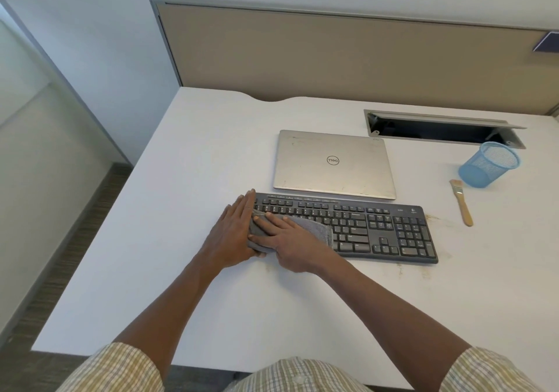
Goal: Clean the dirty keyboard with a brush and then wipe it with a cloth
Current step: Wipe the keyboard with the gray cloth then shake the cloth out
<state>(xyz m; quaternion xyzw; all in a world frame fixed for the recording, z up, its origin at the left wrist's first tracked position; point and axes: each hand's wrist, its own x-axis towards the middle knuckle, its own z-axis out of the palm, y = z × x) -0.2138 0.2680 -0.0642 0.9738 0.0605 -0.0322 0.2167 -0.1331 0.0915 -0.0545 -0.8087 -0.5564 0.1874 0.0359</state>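
Note:
A black keyboard (375, 228) lies across the middle of the white desk (187, 161). A grey cloth (314, 229) is spread over its left part. My right hand (287, 240) lies flat on the cloth with straight fingers and presses it onto the keys. Against the keyboard's left end rests my left hand (233, 231), fingers straight, its thumb side touching the cloth's edge. A wooden-handled brush (461, 201) lies on the desk to the right of the keyboard, untouched.
A shut silver laptop (334, 164) sits just behind the keyboard. A blue mesh pen cup (488, 164) stands at the right, next to the brush. An open cable slot (438, 128) is at the back right. Brownish dirt marks (435, 217) lie right of the keyboard.

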